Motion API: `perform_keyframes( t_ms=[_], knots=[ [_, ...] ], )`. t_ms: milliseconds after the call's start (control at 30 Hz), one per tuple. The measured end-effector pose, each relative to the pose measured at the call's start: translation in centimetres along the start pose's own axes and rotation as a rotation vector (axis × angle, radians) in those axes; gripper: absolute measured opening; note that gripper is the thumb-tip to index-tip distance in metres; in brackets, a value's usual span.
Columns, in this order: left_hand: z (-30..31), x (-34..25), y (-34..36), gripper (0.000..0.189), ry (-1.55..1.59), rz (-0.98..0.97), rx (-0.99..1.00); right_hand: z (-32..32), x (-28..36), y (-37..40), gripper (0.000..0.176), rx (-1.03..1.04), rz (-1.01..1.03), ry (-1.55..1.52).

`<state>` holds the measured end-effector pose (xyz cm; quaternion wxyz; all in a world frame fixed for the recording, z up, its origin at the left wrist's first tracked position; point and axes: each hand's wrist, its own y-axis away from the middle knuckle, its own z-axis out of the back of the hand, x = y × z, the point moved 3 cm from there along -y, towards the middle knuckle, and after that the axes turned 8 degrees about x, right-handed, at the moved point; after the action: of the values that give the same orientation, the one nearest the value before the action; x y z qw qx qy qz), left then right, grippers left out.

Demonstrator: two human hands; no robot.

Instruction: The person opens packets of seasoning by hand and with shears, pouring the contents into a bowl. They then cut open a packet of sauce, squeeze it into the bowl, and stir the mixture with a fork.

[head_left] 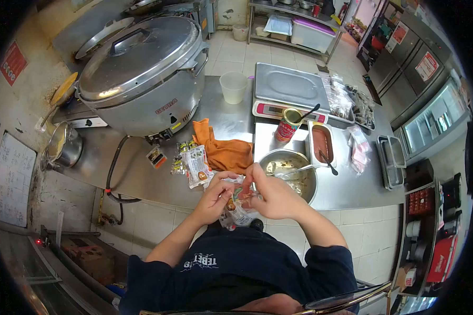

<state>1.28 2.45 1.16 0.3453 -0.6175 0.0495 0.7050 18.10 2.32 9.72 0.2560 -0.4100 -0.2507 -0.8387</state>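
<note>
At the table's front edge, my left hand [214,198] pinches the upper left part of a clear printed plastic packet [239,212]. My right hand [272,193] has its fingers closed at the top of the same packet, which hangs in front of my shirt. What fills it is hard to make out. Just beyond my left hand lie a white printed packet [197,166] and several small sachets [178,157]. An orange cloth [223,152] is crumpled behind both hands. Beside my right hand stands a steel bowl [311,185] with a spoon and creamy residue in it.
A large rice cooker [142,84] occupies the left, its black hose [112,163] running over the table edge. Behind are a plastic cup [233,88] and a scale [290,86]. An opened can [287,126], a sauce container [320,142] and metal trays [391,160] stand right.
</note>
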Motion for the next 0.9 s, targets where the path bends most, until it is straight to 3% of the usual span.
perform_keyframes(
  t_ms=[100, 167, 267, 400, 467, 567, 633, 700, 767, 800, 867, 900],
  knots=[
    [0.8, -0.1, 1.2, 0.009, -0.074, -0.069, -0.020, -0.2, 1.0, -1.0, 0.032, 0.003, -0.019, 0.105],
    [1.8, -0.1, 1.7, 0.009, -0.065, -0.055, -0.031, -0.7, 1.9, -2.3, 0.018, -0.007, 0.200, 0.284],
    [3.3, 0.1, 3.0, 0.008, -0.123, -0.053, -0.108, -2.3, 2.0, -4.0, 0.013, -0.063, 0.343, 0.380],
    [5.2, 0.5, 5.2, 0.007, -0.217, -0.083, -0.215, -6.4, 3.1, -7.8, 0.018, 0.126, 0.137, 0.533],
    [6.2, 1.7, 7.0, 0.007, -0.014, -0.067, -0.331, -7.8, 3.9, -9.3, 0.018, 0.200, 0.126, 0.531],
    [8.2, 3.0, 10.7, 0.009, -0.115, 0.010, -0.378, -10.3, 4.4, -12.3, 0.016, 0.236, 0.103, 0.525],
    [9.2, 4.4, 13.1, 0.009, -0.137, 0.043, -0.435, -12.8, 3.6, -14.4, 0.012, -0.009, 0.500, 0.619],
    [10.6, 6.4, 15.4, 0.009, -0.156, 0.077, -0.491, -14.9, 2.9, -16.6, 0.009, -0.055, 0.496, 0.580],
    [12.9, 8.5, 17.6, 0.011, -0.003, 0.129, -0.657, -15.2, 1.7, -18.9, 0.015, -0.226, 0.504, -0.003],
    [14.7, 8.6, 17.6, 0.010, -0.182, 0.079, -0.743, -14.6, -0.3, -20.3, 0.021, -0.306, 0.381, -0.054],
    [18.6, 10.2, 18.1, 0.009, -0.232, 0.107, -0.710, -13.4, -3.9, -22.8, 0.031, -0.618, 0.157, 0.384],
    [20.3, 11.2, 18.3, 0.008, -0.284, 0.136, -0.667, -14.2, -6.3, -23.6, 0.031, -0.610, 0.155, 0.385]
  ],
)
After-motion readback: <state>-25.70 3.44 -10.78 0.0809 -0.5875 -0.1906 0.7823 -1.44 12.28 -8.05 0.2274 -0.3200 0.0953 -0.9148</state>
